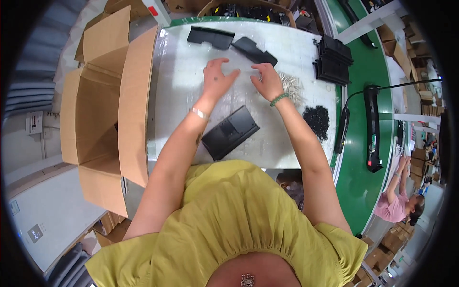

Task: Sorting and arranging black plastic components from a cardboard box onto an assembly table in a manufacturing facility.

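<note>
Head view: is either hand gripping anything?

– No. The left hand [221,79] and the right hand [267,82] are both empty, fingers apart and loosely curled.

– Where are the parts?

– One black plastic panel [210,38] lies beyond the left fingertips. A curved black panel [254,51] lies just ahead of the right; I can't tell whether they touch. A rectangular black plastic casing [230,133] sits nearer the body, between the forearms.

– And beside the right hand?

– Small silvery pins [291,88], spread in a pile.
</note>
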Motion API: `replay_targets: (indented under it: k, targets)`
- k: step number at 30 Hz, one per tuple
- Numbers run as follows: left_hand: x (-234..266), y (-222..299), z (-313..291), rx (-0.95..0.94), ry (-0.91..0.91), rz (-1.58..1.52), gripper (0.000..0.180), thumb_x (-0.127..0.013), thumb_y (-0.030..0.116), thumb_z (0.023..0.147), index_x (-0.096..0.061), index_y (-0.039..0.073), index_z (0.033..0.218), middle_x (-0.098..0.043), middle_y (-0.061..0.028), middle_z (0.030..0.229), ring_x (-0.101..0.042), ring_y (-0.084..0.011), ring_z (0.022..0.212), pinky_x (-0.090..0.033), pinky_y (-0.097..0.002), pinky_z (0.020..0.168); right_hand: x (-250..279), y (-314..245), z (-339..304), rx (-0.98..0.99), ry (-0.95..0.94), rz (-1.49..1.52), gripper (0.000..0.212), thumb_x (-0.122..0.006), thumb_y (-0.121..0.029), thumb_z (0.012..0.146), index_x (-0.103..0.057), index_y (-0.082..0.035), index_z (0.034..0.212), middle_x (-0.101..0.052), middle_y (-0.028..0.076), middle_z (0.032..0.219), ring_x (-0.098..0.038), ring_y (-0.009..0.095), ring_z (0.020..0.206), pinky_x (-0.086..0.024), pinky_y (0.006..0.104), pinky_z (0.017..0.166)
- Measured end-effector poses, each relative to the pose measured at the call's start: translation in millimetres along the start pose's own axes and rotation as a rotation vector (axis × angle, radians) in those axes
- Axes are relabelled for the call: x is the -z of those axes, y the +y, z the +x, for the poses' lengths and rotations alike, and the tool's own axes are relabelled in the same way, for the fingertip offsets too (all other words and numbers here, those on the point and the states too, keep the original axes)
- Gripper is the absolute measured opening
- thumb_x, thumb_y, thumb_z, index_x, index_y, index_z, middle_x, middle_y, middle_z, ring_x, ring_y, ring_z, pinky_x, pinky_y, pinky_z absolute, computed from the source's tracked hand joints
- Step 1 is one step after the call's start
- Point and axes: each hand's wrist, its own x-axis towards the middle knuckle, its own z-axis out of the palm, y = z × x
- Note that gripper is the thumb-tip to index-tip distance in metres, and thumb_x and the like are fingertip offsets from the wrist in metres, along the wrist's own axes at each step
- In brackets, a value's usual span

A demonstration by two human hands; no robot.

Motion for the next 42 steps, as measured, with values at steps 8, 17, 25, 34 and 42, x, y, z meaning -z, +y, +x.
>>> replay_targets:
  k: [8, 17, 25, 34, 42]
  targets:
    - [-15.7, -85.3, 145.3, -0.03, 0.115, 0.396, 0.041, -0.052, 0.014, 0.072, -0.054, 0.014, 0.113, -0.051, -0.0131, 0.117, -0.045, -0.0337, 0.112, -0.04, -0.0438, 0.091, -23.1, 29.2, 64.2, -0.092, -0.01, -0.542, 0.023, -0.063, -0.014, 0.071, -0.059, -0.007, 0.092, -0.057, 0.012, 0.096, -0.053, 0.029, 0.095, -0.046, 0.0395, 0.079]
    - [11.5, -108.0, 181.2, -0.071, -0.167, 0.688, 0.02, -0.053, 0.019, 0.08, -0.066, 0.014, 0.095, -0.062, -0.0081, 0.106, -0.057, -0.0303, 0.099, -0.039, -0.0491, 0.089, 57.5, -1.5, 57.3, -0.384, -0.348, 0.936, 0.016, -0.06, -0.007, 0.081, -0.056, -0.005, 0.096, -0.059, 0.002, 0.089, -0.056, 0.013, 0.078, -0.046, 0.0302, 0.071]
    - [44.4, -58.2, 163.7, 0.629, -0.502, -1.492, 0.036, -0.04, 0.02, 0.09, -0.044, 0.002, 0.121, -0.046, -0.0018, 0.072, -0.04, -0.007, 0.054, -0.035, -0.0175, 0.047, 43.3, -9.4, 42.9, -0.093, -0.423, 0.433, 0.021, -0.062, -0.005, 0.079, -0.061, -0.006, 0.1, -0.06, 0.004, 0.083, -0.057, 0.012, 0.074, -0.046, 0.0271, 0.069]
    - [55.8, -11.4, 71.7, 0.502, -0.581, -1.686, 0.041, -0.042, 0.023, 0.087, -0.041, 0.005, 0.124, -0.046, -0.004, 0.079, -0.045, -0.0125, 0.069, -0.043, -0.0234, 0.057, -34.4, -26.7, 31.6, 0.181, -0.144, 0.271, 0.014, -0.059, -0.015, 0.079, -0.063, -0.006, 0.088, -0.06, 0.007, 0.085, -0.056, 0.023, 0.082, -0.046, 0.0326, 0.074]
    - [20.6, -10.8, 15.1, 0.673, -0.477, -1.332, 0.035, -0.047, 0.029, 0.091, -0.048, 0.005, 0.116, -0.058, -0.0123, 0.105, -0.059, -0.0247, 0.091, -0.051, -0.038, 0.077, -9.2, -65.7, 92.7, 0.03, -0.246, 0.707, 0.042, -0.059, -0.023, 0.085, -0.052, 0.001, 0.119, -0.063, 0.007, 0.093, -0.055, 0.01, 0.081, -0.046, 0.0246, 0.074]
